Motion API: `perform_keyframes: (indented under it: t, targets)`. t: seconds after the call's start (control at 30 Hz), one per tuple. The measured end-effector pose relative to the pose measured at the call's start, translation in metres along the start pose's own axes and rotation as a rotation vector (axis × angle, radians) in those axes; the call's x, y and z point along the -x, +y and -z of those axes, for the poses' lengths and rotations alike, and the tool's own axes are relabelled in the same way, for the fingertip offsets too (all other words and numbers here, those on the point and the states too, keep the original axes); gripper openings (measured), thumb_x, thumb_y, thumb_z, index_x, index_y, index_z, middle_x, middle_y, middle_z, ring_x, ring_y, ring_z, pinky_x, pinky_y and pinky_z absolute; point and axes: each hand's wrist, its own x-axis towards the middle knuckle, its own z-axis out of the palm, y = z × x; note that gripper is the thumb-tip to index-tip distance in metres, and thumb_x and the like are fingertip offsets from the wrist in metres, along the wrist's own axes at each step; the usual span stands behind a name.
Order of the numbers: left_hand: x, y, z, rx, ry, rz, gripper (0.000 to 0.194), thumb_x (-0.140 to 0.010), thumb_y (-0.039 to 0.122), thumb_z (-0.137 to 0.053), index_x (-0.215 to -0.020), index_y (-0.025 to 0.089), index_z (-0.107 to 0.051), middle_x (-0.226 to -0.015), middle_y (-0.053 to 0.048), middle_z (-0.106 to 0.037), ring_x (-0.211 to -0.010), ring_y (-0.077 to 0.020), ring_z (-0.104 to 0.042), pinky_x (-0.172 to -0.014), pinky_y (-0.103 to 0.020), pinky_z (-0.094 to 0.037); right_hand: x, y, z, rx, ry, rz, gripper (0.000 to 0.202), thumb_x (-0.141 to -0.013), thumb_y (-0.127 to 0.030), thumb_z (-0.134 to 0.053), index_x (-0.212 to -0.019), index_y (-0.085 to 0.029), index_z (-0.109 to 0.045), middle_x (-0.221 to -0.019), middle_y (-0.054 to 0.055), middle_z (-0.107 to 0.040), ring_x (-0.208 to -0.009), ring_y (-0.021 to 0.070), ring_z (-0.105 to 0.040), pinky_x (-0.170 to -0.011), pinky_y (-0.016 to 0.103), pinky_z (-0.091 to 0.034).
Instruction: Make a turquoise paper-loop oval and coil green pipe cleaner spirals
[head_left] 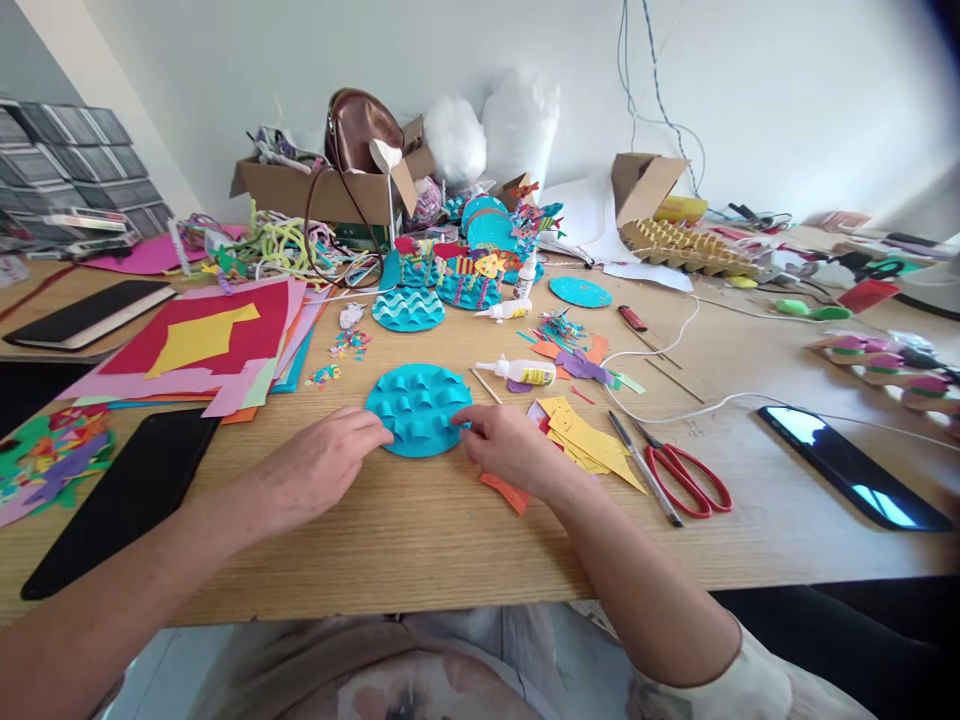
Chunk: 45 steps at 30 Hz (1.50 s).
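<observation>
A round blue disc [420, 408] with rows of curled blue paper strips lies flat on the wooden table. My left hand [330, 462] is at its left edge, fingers pressed together at the rim. On the opposite side, my right hand [502, 446] has its thumb and forefinger pinched at the disc's right edge. A glue bottle [525, 373] lies on its side behind my right hand, with a thin stick [487, 386] beside its nozzle. Yellow paper pieces [581, 435] and an orange scrap [506, 492] are near my right hand.
Red-handled scissors [688, 478] and a pen [646, 470] lie right of the yellow paper. A phone [851, 466] is farther right. Coloured sheets [262, 362] and a black tablet [135, 490] lie left. Decorated blue discs [409, 310] stand behind, before a cardboard box [292, 195].
</observation>
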Motion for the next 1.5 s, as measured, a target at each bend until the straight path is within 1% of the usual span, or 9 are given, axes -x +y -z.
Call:
perform_keyframes:
  t: [0.1,0.2,0.43,0.63,0.83,1.0,1.2,1.33,1.5]
  targets:
    - [0.006,-0.001,-0.004,0.015,0.002,0.02,0.047,-0.073,-0.004,-0.031,-0.102,0.016,-0.061,-0.104,-0.007,-0.063,-0.099,-0.0192,-0.055,-0.088,-0.035,-0.046,0.001,0.0,0.002,-0.074,0.027,-0.014,0.032,-0.078,-0.013,-0.043,-0.102,-0.015,-0.064,-0.061,0.0,-0.065,-0.052,0.0103,-0.055,-0.053,0.02,-0.037]
    - [0.009,0.0,-0.006,0.028,0.024,0.03,0.046,-0.075,-0.003,-0.031,-0.104,0.017,-0.06,-0.106,-0.007,-0.063,-0.1,-0.0187,-0.055,-0.09,-0.035,-0.045,0.003,0.0,0.0,-0.109,0.041,0.025,0.03,-0.079,-0.015,-0.043,-0.1,-0.015,-0.064,-0.057,-0.001,-0.063,-0.048,0.0096,-0.053,-0.051,0.02,-0.036]
    - [0.011,0.004,-0.015,0.042,0.041,0.037,0.041,-0.078,-0.001,-0.031,-0.101,0.013,-0.061,-0.102,-0.009,-0.064,-0.102,-0.0196,-0.054,-0.092,-0.037,-0.045,0.007,-0.008,-0.01,0.024,-0.01,0.163,0.034,-0.079,-0.015,-0.044,-0.105,-0.017,-0.065,-0.084,0.005,-0.07,-0.068,0.0131,-0.06,-0.06,0.021,-0.039]
    - [0.015,0.007,-0.022,-0.001,0.113,0.0,0.043,-0.079,-0.002,-0.028,-0.102,0.013,-0.062,-0.105,-0.01,-0.063,-0.1,-0.0197,-0.054,-0.088,-0.037,-0.048,0.009,-0.016,-0.009,0.247,-0.075,0.127,0.035,-0.08,-0.015,-0.039,-0.108,-0.016,-0.06,-0.084,0.009,-0.069,-0.076,0.0189,-0.063,-0.059,0.024,-0.037]
    - [0.015,0.011,-0.027,-0.025,0.147,-0.048,0.041,-0.082,0.0,-0.027,-0.101,0.011,-0.063,-0.101,-0.01,-0.065,-0.095,-0.0197,-0.055,-0.084,-0.036,-0.05,0.011,-0.017,-0.008,0.312,-0.102,0.081,0.038,-0.081,-0.016,-0.037,-0.114,-0.017,-0.056,-0.084,0.009,-0.069,-0.077,0.0203,-0.064,-0.06,0.026,-0.037]
    - [0.016,0.013,-0.027,0.018,0.152,-0.045,0.044,-0.082,0.0,-0.026,-0.107,0.014,-0.06,-0.105,-0.008,-0.063,-0.098,-0.019,-0.054,-0.085,-0.036,-0.05,0.023,-0.025,-0.006,0.201,0.031,0.051,0.036,-0.085,-0.019,-0.036,-0.116,-0.018,-0.056,-0.078,0.006,-0.069,-0.071,0.0168,-0.063,-0.061,0.024,-0.037]
    - [0.022,0.012,-0.025,-0.008,0.193,0.001,0.046,-0.08,-0.002,-0.026,-0.109,0.012,-0.06,-0.107,-0.01,-0.062,-0.101,-0.0189,-0.053,-0.088,-0.034,-0.049,0.026,-0.04,-0.026,0.11,-0.034,0.049,0.037,-0.084,-0.015,-0.038,-0.115,-0.02,-0.057,-0.094,0.007,-0.069,-0.084,0.0168,-0.063,-0.068,0.023,-0.04]
    - [0.022,0.011,-0.029,-0.036,0.18,0.018,0.042,-0.083,0.0,-0.029,-0.113,0.01,-0.057,-0.11,-0.012,-0.061,-0.102,-0.0202,-0.053,-0.089,-0.035,-0.048,0.023,-0.043,-0.036,0.131,-0.011,0.029,0.037,-0.084,-0.015,-0.039,-0.117,-0.02,-0.055,-0.097,0.008,-0.068,-0.085,0.0174,-0.063,-0.07,0.024,-0.04]
    - [0.018,0.012,-0.036,-0.052,0.125,0.057,0.04,-0.087,0.004,-0.027,-0.113,0.013,-0.056,-0.108,-0.01,-0.061,-0.099,-0.0207,-0.054,-0.087,-0.038,-0.048,0.023,-0.044,-0.04,0.13,0.048,-0.001,0.035,-0.084,-0.014,-0.037,-0.112,-0.018,-0.058,-0.096,0.009,-0.068,-0.084,0.0182,-0.063,-0.069,0.024,-0.04]
